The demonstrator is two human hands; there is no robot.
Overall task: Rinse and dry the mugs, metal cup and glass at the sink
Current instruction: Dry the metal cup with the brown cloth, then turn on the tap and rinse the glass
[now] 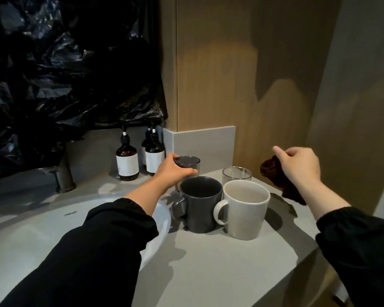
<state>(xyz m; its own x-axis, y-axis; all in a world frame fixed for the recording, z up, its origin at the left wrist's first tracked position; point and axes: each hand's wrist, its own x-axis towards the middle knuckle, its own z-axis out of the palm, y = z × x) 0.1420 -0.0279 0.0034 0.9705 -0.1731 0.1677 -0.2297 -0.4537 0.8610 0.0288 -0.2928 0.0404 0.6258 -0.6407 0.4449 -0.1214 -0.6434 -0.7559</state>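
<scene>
On the grey counter (pixel 208 273) right of the sink stand a dark grey mug (pixel 199 209) and a white mug (pixel 246 213), side by side, handles to the left. Behind the white mug is a clear glass (pixel 237 175). My left hand (pixel 174 171) grips the rim of a dark tumbler-shaped cup (pixel 190 162) behind the dark mug; whether it rests on the counter I cannot tell. My right hand (pixel 297 165) holds a dark red cloth (pixel 279 180) in the air over the counter's right end.
A white basin (pixel 162 216) lies at the left under my left sleeve, with a dark metal tap (pixel 63 173) behind it. Brown pump bottles (pixel 127 160) stand against the back wall. Black plastic sheeting hangs above. A wooden panel closes the corner.
</scene>
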